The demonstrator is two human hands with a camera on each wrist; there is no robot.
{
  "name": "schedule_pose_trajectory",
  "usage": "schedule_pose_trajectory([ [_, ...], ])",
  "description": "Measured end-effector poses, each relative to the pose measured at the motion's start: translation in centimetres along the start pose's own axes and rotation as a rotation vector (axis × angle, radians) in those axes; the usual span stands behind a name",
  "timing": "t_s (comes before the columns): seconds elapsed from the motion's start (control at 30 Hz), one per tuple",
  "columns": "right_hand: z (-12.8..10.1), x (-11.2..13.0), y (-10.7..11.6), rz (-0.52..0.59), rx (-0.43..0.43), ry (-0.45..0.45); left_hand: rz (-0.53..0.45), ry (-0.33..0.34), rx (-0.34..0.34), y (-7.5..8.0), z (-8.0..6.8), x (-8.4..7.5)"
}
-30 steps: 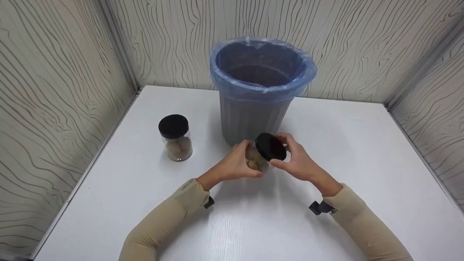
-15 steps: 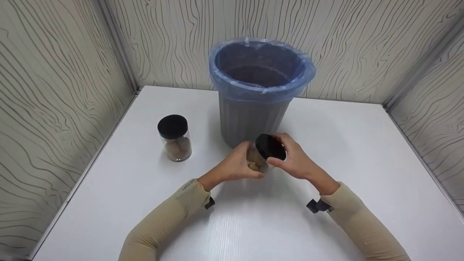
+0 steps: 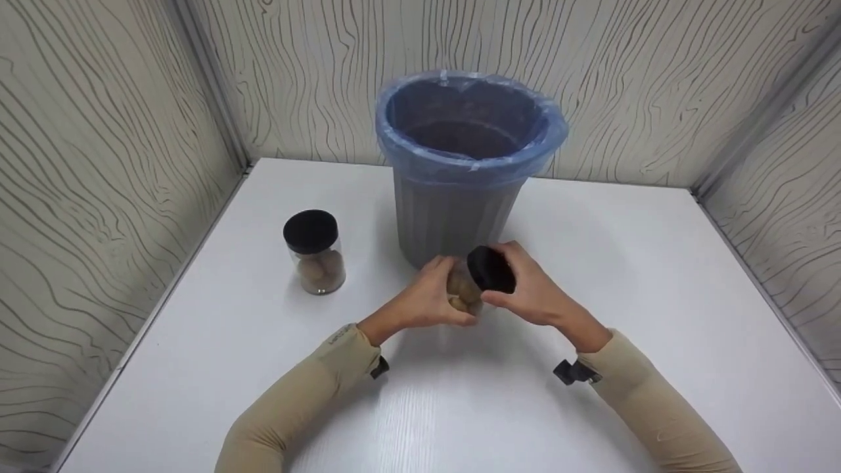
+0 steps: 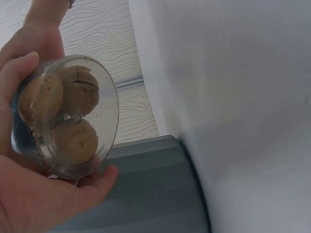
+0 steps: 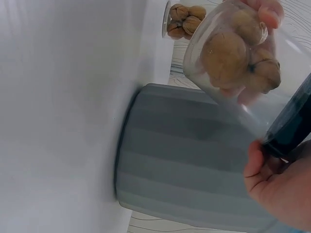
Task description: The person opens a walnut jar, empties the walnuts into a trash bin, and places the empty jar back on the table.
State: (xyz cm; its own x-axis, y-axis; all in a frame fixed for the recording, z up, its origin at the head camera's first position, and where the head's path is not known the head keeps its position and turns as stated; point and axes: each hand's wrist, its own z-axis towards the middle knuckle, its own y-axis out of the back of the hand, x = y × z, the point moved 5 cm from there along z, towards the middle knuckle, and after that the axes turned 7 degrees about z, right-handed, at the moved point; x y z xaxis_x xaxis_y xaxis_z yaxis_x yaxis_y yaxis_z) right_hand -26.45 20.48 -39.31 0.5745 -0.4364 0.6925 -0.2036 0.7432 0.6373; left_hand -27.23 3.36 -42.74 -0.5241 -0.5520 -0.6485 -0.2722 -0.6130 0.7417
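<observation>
Above the table, a clear jar (image 5: 286, 97) with several walnuts (image 5: 225, 58) inside leans to the right in the head view. My left hand (image 3: 424, 301) grips its body, thumb on the near side and fingers round the far side. At the mouth is a black lid (image 3: 493, 269), tilted toward the right, and my right hand (image 3: 539, 292) holds it by the edge with fingers and thumb. The jar's base (image 4: 80, 116) faces the left wrist view, walnuts showing through it.
A second clear jar (image 3: 320, 269) with a black lid and walnuts stands upright on the white table (image 3: 217, 328), to the left. Right behind the hands rises a grey bin (image 3: 453, 217) lined with a blue bag (image 3: 427, 167). Patterned panels (image 3: 315, 72) enclose the table's back and sides.
The lid in my right hand has tipped further over toward the right. My left hand keeps its grip on the jar, and the whole view has shifted slightly.
</observation>
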Motion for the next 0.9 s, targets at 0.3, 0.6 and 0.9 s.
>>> schedule_pose_trajectory([
  [0.3,0.14,0.19,-0.11,0.018,-0.018,0.009,-0.044,-0.011,-0.007,0.26,-0.23,-0.01],
  [0.6,0.1,0.0,-0.03,0.096,-0.062,0.024,-0.12,-0.041,-0.016,0.48,-0.38,0.04],
  [0.9,0.13,0.38,-0.01,0.142,-0.08,0.108,-0.13,-0.049,0.017,0.63,-0.48,-0.15],
])
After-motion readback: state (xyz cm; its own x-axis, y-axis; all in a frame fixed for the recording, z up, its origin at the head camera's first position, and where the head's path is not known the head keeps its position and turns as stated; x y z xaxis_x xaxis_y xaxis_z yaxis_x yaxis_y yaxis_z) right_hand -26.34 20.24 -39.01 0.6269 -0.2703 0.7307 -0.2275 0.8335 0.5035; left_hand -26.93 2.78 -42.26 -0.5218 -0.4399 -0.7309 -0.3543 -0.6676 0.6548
